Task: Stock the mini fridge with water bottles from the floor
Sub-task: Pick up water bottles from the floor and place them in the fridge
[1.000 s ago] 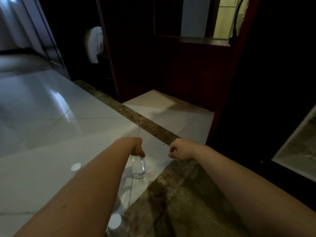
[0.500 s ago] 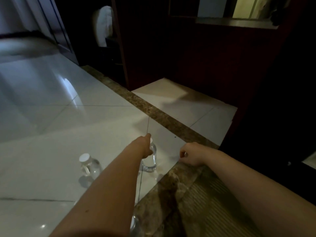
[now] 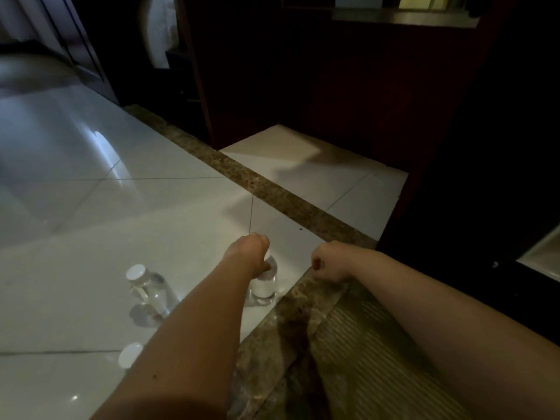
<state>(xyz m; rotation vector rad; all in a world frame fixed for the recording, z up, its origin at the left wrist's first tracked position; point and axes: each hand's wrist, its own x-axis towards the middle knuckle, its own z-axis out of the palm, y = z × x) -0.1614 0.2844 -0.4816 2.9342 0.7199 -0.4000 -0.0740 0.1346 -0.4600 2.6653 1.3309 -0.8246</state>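
A clear water bottle [image 3: 266, 284] stands upright on the white tile floor [image 3: 181, 225]. My left hand [image 3: 250, 254] grips it round the top, hiding the cap. To its left stands a second clear bottle [image 3: 148, 287] with a white cap. A third white cap [image 3: 128, 356] shows beside my left forearm, its bottle hidden. My right hand [image 3: 331, 262] hovers to the right with its fingers curled and holds nothing. At the right edge a pale edge of the mini fridge [image 3: 542, 256] shows inside a dark cabinet.
A brown marble strip [image 3: 272, 192] runs diagonally across the floor. A ribbed mat [image 3: 372, 359] lies under my right arm. Dark red wooden cabinetry [image 3: 348, 86] stands ahead, a black cabinet side [image 3: 485, 147] at the right.
The view has swung left and down, bringing the second and third bottles into sight. My left hand stays on the same bottle's top. My right hand stays curled beside it.
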